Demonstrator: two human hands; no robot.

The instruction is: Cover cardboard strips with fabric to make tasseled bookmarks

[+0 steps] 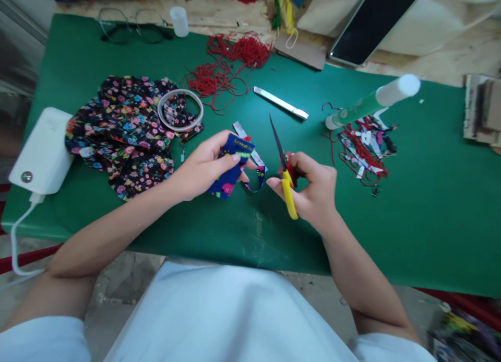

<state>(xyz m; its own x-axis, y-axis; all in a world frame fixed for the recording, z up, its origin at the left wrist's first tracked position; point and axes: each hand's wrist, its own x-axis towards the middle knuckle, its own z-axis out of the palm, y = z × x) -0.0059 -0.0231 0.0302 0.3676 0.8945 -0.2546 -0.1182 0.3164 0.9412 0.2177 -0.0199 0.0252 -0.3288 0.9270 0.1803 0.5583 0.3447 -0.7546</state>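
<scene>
My left hand [207, 166] is closed on a piece of dark blue printed fabric [225, 182], the thumb pressed on its face. A narrow strip of patterned fabric [260, 178] curls out beside my left fingertips. Just beyond them lies a flat silvery strip [238, 129], partly hidden by the fabric. My right hand [311, 187] holds yellow-handled scissors [288, 195], the dark blades [277, 137] pointing up and away from me. The blades are apart from the fabric. Something red shows between the right fingers, partly covered.
Floral cloth [121, 127] with a tape roll [159, 111] lies left, near a white power bank [43, 153]. Red cord [213, 80], a cutter knife [281, 103] and glasses [136, 33] lie farther back. A green tube [358, 108] stands by a scrap pile [366, 148] at right.
</scene>
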